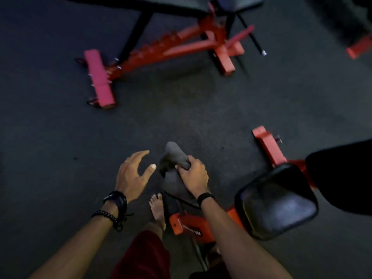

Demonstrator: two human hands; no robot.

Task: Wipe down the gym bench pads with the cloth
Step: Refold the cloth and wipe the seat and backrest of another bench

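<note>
Dim, blurred head view; fine detail unreliable.

Far left, upper: red bench frame (161, 49) on dark floor (50, 137), with pink-lit foot bar (99, 78) at its near end. Black pad (171, 3) above that frame only partly in shot; whether wiped or not, cannot tell.

Left of centre: left hand (131, 176) held in air, fingers spread and relaxed, grasping nothing, thumb pointing toward cloth. Dark bands on that wrist.

Centre: grey cloth (174, 166) bunched and hanging, gripped near its upper part by right hand (194, 176), fingers curled round fabric. Cloth clear of any pad, held above floor and above a bare foot (158, 210). Judged: cloth being regathered or refolded, not wiping at present.

Right of centre, low: orange-red frame piece (191, 226) of nearer bench, just beside foot.

Right: black seat pad (277, 200) of nearer bench, glossy, no visible wipe marks either way. Further right, larger black back pad (342, 178), mostly cut off by edge.

Progress, judged: no pad in contact with cloth; share already cleaned not determinable from sheen alone. Remaining at least: bring cloth across to seat pad, then back pad, then far bench.

Obstacles: red frame bar (269, 146) projecting on floor beside nearer bench, a trip hazard for bare foot; low light.
</note>
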